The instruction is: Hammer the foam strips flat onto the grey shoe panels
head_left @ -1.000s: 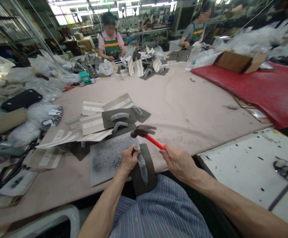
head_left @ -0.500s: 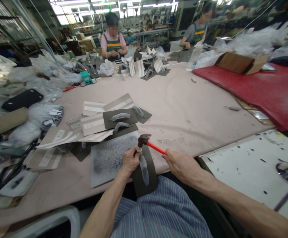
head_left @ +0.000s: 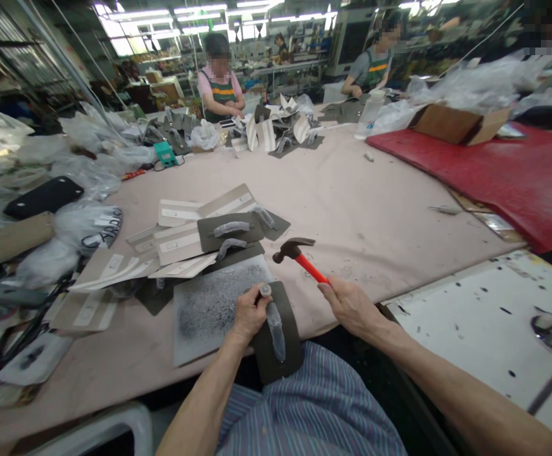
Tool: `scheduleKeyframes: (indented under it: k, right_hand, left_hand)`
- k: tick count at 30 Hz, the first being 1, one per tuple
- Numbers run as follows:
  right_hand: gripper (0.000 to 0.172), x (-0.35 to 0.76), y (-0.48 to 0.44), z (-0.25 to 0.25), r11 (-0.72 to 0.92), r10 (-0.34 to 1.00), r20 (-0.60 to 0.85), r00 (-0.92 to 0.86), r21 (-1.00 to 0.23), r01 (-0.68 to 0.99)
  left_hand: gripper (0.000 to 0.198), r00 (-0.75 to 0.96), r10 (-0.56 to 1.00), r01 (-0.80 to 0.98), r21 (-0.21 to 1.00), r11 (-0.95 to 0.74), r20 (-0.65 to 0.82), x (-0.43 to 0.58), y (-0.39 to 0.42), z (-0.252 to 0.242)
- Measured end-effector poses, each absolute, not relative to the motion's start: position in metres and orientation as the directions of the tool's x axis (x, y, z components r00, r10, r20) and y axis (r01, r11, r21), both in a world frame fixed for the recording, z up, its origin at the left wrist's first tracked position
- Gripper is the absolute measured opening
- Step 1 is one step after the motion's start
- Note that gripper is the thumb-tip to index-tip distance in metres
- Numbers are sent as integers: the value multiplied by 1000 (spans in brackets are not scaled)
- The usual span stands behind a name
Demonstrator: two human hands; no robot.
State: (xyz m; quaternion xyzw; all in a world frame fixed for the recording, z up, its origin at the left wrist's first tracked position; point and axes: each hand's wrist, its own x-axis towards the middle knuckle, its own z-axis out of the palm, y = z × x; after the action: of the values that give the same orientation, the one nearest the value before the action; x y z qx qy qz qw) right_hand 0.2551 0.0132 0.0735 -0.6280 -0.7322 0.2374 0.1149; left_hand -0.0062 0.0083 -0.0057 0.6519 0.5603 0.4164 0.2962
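The right grip [head_left: 347, 304] is closed around a hammer [head_left: 310, 268]. The left grip [head_left: 250, 311] clasps a round-topped tool [head_left: 265, 289] over the dark panel [head_left: 290, 328].

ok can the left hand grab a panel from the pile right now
Probably not: the left hand grips a metal tool, though only a flat board seems to lie between hand and pile of panels.

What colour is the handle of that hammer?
The hammer handle is bright orange-red, showing best in the head view.
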Motion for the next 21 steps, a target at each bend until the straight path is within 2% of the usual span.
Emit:
scheduleKeyframes:
  k: [2, 5, 7, 10, 12, 13, 15, 18, 21]
  right_hand:
    - [37, 259, 32, 57, 68, 969, -175, -174, -490, 869]
    - [33, 251, 46, 39, 39, 964, -224, -144, -415, 909]
    - [34, 235, 38, 36, 94, 983, -110, -147, -388, 917]
    - [50, 197, 6, 41, 286, 955, 76, -286, -481, 829]
    - [48, 169, -19, 41, 343, 918, 29, -395, -557, 756]
    - [41, 157, -28, 40, 339, 906, -26, -422, -549, 763]
    - [30, 138, -41, 34, 308, 904, -123, -409, -476, 824]
    - [30, 128, -45, 27, 251, 919, -178, -351, -419, 872]
    - [31, 139, -41, 27, 216, 924, -163, -345, -523, 824]
  left_hand:
    - [13, 26, 977, 477, 856, -198, 211, -7, 9, -6]
    - [15, 20, 979, 466, 865, -188, 202, -7, 9, -7]
    - [14, 10, 979, 467, 864, -185, 205, -7, 9, -7]
    - [13, -14, 978, 461, 869, -179, 209, -7, 8, -6]
    - [13, -49, 982, 417, 897, -147, 184, -7, 10, -6]
    - [13, -84, 984, 373, 921, -113, 154, -7, 12, -6]
    - [17, -226, 971, 220, 975, -23, 73, -6, 18, -8]
    - [26, -409, 912, -14, 999, 33, -36, -7, 25, -6]
    - [30, -396, 918, -54, 998, 14, -34, -11, 23, 1]
